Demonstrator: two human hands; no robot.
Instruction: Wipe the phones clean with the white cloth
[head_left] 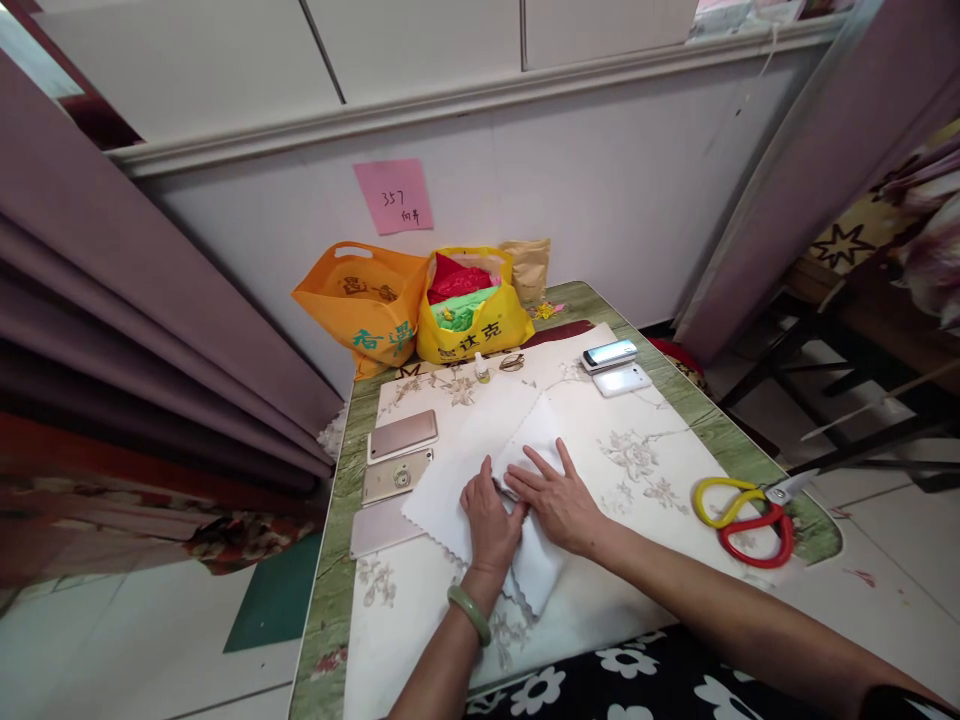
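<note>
Head view, looking down on a green marbled tabletop [334,530] covered by a pale floral mat [645,460]. From my remote seat I see both bare hands resting on a white cloth [465,450] with zigzag edges, spread near the middle of the tabletop and folded over at its right side. The left hand [491,520], with a green bangle [470,612] on its wrist, lies palm down on the cloth, its grip open and fingers flat. The right hand [559,500] lies just beside it and touches it, grip also open, fingers spread across the folded flap. Something small and dark shows between the two hands; I cannot tell what it is.

Left of the cloth lie a rose-gold phone [403,434] and a gold phone [397,474]. Two white phones [615,366] sit at the far right. Scissors [742,515] with yellow and red handles lie well apart, at the right edge. An orange bag [367,305] and a yellow bag [472,310] stand against the wall.
</note>
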